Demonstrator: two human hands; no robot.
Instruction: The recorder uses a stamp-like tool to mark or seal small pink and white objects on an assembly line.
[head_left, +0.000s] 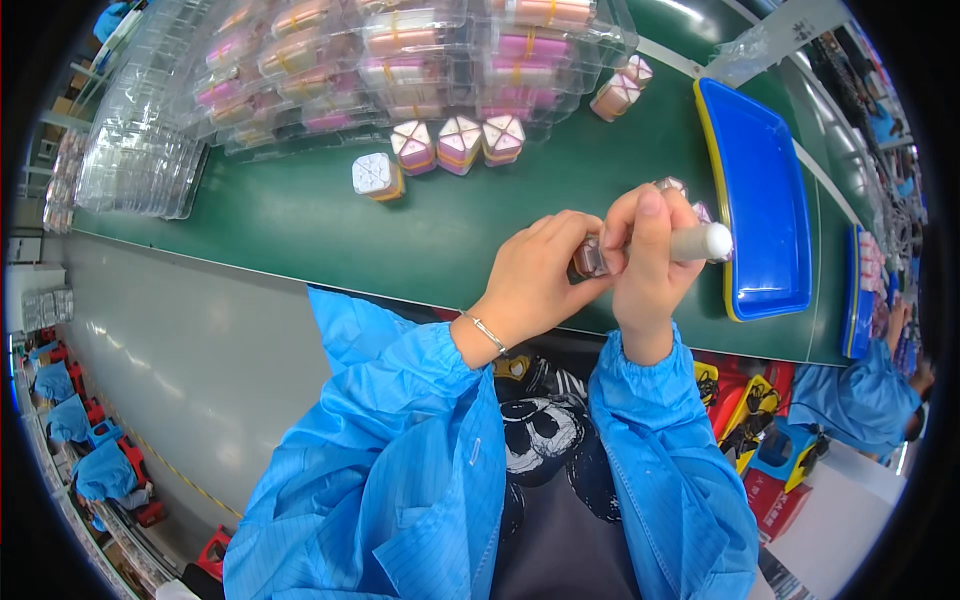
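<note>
Okay, nearest first: your sleeves (390,440) are thin, creased blue fabric, nearer than the blue tray (765,190) and left of it. Your left hand (540,262) grips a small block (588,257), left of the tray. Your right hand (650,245), closer to it, is curled round a pale cylindrical tool (690,243) with a rounded white end. Other end hidden; can't tell if it touches the block. Block looks shiny, stiff, light, probably slightly slippery; best pinched by opposite side walls. Tool seems smooth, rigid, light; hold mid-barrel. Tray: glossy moulded plastic, yellow edge. Well left of it, four faceted blocks (459,140), pale tops with crossing lines, mostly pink-and-yellow sides. Two more blocks (615,97) just left of its far end. Far left of it, filled clear trays (260,145) and a clear tray stack (145,150): thin, glossy, likely flexy, easily dented.
</note>
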